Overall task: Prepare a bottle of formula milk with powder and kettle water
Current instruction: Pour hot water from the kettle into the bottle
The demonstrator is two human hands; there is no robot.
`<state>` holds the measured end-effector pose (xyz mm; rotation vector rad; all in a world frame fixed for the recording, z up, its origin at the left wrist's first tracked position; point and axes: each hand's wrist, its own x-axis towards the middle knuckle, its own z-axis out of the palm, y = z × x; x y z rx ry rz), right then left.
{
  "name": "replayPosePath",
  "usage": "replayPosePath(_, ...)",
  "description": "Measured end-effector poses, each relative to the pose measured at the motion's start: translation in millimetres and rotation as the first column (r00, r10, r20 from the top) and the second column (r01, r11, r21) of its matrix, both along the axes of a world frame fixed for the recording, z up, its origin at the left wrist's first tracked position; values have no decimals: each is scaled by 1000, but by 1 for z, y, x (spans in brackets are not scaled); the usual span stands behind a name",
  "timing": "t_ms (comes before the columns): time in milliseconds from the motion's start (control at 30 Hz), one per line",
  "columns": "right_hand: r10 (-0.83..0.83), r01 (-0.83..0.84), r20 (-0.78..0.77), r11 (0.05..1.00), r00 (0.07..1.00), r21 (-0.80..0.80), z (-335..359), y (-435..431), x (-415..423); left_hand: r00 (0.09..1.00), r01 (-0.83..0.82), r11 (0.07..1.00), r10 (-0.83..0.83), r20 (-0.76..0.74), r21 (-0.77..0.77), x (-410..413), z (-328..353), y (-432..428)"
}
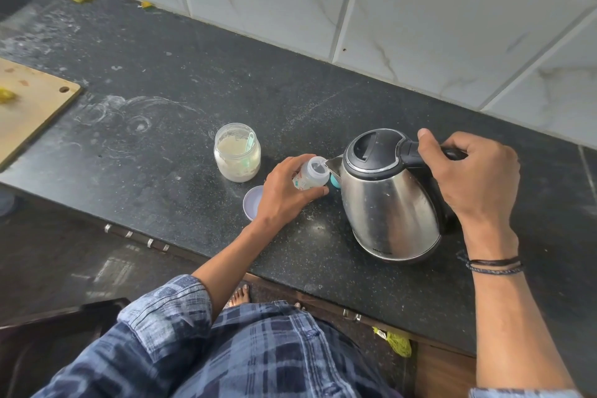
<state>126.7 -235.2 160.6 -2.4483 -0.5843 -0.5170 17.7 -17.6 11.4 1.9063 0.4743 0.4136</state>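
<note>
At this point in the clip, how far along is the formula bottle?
Done: the powder jar stands open, scoop inside, a lid on the counter, and the bottle is uncapped. In hand: the left hand holds the bottle while the right hand tips the kettle, spout at the bottle's mouth. Left: finishing the pour, capping, mixing. Whether powder is already in the bottle cannot be told.

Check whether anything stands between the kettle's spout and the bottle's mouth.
Nothing visible does. The kettle has its spout right at the open mouth of the bottle, which the left hand holds. The right hand grips the handle. The powder jar and lid stand on the bottle's other side.
</note>
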Motion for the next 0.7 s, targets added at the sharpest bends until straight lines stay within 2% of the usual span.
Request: replayPosePath(700,6,-6,5,1000,1000,-16,1,3,0,1000,0,1000,-1,17,5,0,-2,2)
